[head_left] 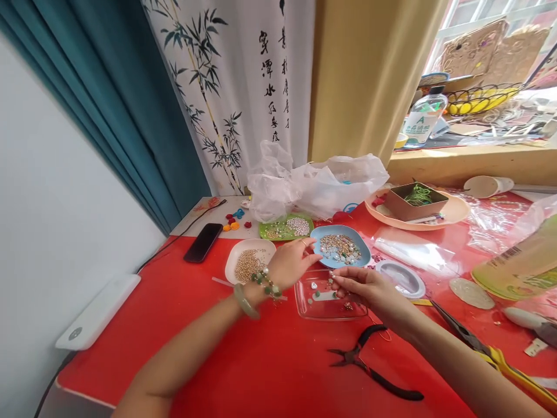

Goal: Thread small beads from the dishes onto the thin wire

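Observation:
My left hand, with a jade bangle and a beaded bracelet at its wrist, hovers by the left rim of a blue plate of mixed beads. Its thumb and fingers are apart, with nothing visible between them. Over the right side of a clear tray, my right hand pinches something tiny at its fingertips, too small to name. A few green and white beads lie in that tray. A thin orange cord loops below my right wrist. Gold beads fill a white plate left of my hand.
Black-handled cutters lie in front; yellow-handled pliers are at right. A green plate of beads, plastic bags, a phone, a grey lid-like dish and a pink tray with a box stand around.

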Motion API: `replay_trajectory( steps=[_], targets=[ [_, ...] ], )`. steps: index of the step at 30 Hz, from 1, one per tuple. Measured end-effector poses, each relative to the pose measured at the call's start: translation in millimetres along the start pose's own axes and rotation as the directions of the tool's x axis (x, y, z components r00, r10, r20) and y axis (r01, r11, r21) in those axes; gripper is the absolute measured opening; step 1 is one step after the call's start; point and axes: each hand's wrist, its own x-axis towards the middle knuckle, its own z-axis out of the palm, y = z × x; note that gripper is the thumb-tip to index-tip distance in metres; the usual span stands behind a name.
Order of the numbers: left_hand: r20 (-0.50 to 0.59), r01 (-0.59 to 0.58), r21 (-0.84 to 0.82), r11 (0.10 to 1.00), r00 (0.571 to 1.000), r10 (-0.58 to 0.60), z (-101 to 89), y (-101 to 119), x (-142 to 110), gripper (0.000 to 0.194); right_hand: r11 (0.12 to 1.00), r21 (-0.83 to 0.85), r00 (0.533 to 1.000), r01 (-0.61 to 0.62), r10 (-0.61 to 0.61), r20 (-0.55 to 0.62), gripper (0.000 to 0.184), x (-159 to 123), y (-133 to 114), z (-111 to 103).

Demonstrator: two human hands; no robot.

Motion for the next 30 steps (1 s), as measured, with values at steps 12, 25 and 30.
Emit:
replay_trajectory(
  steps=[12,25,30],
  targets=[
    [0.199,-0.690,0.436,0.578,0.700,0.686,7.3,13.9,-10.4,0.029,0.990,-0.104,0.995,0.100,-0.101,-0.010,0.023,5.2,-12.1,7.9],
    [0.119,-0.540,0.031,0.841,0.838,0.533,-0.7,-0.6,-17.0,0.025,0.996,-0.079,0.999,0.048,-0.050,-0.022,0.029,-0.8,-3.6,5.5],
    [0.158,-0.543,0.165,0.823,0.839,0.521,-5.5,-16.8,-11.6,0.030,0.997,-0.060,0.992,0.053,-0.059,-0.115,0.033,0.8,-5.4,9.2]
  ],
)
